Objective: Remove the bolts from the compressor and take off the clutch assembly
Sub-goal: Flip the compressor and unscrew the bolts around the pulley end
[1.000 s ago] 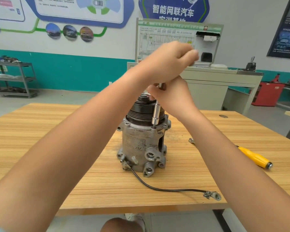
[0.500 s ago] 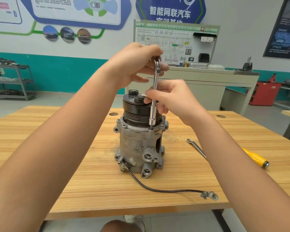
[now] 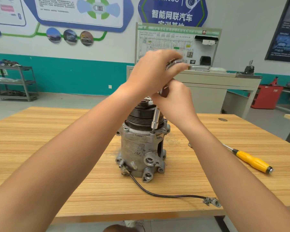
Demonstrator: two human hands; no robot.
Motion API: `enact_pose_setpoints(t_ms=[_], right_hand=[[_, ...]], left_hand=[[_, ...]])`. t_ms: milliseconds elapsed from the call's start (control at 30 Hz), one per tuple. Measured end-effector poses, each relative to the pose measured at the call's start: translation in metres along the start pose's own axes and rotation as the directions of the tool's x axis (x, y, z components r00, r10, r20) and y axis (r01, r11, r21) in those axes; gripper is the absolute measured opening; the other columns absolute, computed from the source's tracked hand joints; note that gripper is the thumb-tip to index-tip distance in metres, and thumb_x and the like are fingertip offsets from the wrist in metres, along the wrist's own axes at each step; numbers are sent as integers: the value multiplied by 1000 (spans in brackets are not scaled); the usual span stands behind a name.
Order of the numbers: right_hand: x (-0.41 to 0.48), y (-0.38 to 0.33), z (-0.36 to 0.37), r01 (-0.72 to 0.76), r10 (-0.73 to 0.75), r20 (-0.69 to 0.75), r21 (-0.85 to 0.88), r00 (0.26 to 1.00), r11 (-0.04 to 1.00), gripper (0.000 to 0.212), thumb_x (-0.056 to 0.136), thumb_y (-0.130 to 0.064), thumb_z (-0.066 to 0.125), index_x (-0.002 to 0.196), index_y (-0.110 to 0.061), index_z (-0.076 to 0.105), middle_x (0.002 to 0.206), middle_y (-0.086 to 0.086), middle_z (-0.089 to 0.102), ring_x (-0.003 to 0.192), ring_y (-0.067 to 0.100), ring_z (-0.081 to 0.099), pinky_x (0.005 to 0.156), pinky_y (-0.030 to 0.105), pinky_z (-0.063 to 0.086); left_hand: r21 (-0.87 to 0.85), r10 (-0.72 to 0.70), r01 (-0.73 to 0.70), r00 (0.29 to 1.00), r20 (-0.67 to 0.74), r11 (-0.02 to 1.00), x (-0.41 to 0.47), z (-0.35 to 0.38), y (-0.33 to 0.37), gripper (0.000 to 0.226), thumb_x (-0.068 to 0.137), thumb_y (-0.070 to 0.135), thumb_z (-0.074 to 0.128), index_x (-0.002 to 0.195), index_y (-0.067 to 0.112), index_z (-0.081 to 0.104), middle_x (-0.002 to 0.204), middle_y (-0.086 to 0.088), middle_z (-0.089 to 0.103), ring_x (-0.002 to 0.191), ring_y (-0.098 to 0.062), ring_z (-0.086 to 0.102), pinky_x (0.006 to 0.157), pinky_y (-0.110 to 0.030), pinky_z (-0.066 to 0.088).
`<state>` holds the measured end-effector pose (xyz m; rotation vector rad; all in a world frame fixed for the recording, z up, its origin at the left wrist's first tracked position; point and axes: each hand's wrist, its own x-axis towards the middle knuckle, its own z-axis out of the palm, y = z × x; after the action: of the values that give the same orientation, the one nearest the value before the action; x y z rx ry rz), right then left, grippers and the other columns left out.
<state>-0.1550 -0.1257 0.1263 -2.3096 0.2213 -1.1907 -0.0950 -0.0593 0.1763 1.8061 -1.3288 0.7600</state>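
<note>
The left hand (image 3: 156, 71) is curled over the head of a ratchet (image 3: 177, 61), whose metal shows between its fingers. The right hand (image 3: 176, 101) sits just under it, fingers pinched round the upright extension bar, though blur hides exactly how they lie. Below the right hand, the socket (image 3: 155, 118) stands on the near rim of the compressor (image 3: 136, 148), over a flange bolt whose head it covers.

Half a second ago the left hand had drawn back towards the person, with the ratchet handle standing nearly in line with the bar. Now it has swung out to the right again, much as it lay a second ago. The socket has not left its bolt through any of this. That looks like one full back-and-forth ratchet stroke, so I judge the bolt is being worked loose a turn at a time and is not yet out.

The clutch assembly (image 3: 141, 115) is directly under both hands, still seated on top of the compressor, so taking it off is still to come.

Towards the person from the hands, a black cable (image 3: 157, 194) trails from the compressor's foot across the counter (image 3: 57, 148). Beyond the right forearm lies a yellow-handled screwdriver (image 3: 251, 160).
</note>
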Motion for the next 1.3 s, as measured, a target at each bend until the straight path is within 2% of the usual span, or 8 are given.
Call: enact_pose_setpoints(t_ms=[100,200,500,600,733,867,1033,1300], right_hand=[[4,3,-9,-59,64,-29,130,998,990,14,85,-17,60,74,-18,51,71,5,66,72,25,63,72,39,50],[9,6,-18,-80,93,-56,198,994,977,17,87,-16,59,72,-20,51,65,1,64,60,12,62,67,35,54],[11,46,-57,-149,210,-262,234,942,961,30,94,-35,48,68,-21,54,45,-8,56,38,-3,47,40,13,40],[4,71,-66,-237,274,-252,169,928,957,36,95,-38,42,67,-18,53,41,-9,56,35,0,42,37,14,38],[-4,107,-73,-351,414,-250,260,875,899,21,88,-20,48,69,-15,55,58,-1,64,42,3,56,44,17,46],[-29,163,-71,-544,603,-191,285,774,789,8,82,-7,57,76,-9,62,76,7,67,71,19,68,76,32,55],[-77,214,-63,-675,740,-219,306,636,671,11,84,-12,58,76,-13,66,81,6,68,77,14,65,72,25,53],[-127,229,-69,-569,574,-42,-214,817,794,11,81,-6,67,77,-16,70,85,3,63,86,17,51,79,34,37]], left_hand=[[-246,-173,140,978,-115,959,-20,-8,-19,29,97,29,49,120,14,61,86,12,59,67,7,53,71,-17,43],[-79,-58,45,984,-166,996,-74,-9,-31,17,91,15,57,102,7,67,84,14,57,66,15,50,67,-2,38],[412,-139,26,959,246,911,-114,34,-17,27,99,38,37,110,17,51,98,1,66,86,-24,64,70,-34,49],[358,-118,54,980,158,932,-94,26,-8,27,99,34,40,106,12,54,95,-3,66,85,-25,63,71,-35,49],[110,83,-53,956,-282,993,-82,-23,-11,19,92,23,54,98,7,61,77,6,61,62,-12,62,66,-25,50],[9,-271,279,941,-203,960,-149,-62,-69,18,93,22,53,110,23,56,82,18,60,66,7,62,62,-2,46],[363,-713,659,701,22,659,-243,-66,-160,13,93,15,55,104,10,59,95,-11,72,78,-26,64,64,-36,44],[537,-748,623,663,23,569,-263,-60,-200,23,90,28,60,109,17,65,98,-7,72,88,-29,66,66,-33,46]])
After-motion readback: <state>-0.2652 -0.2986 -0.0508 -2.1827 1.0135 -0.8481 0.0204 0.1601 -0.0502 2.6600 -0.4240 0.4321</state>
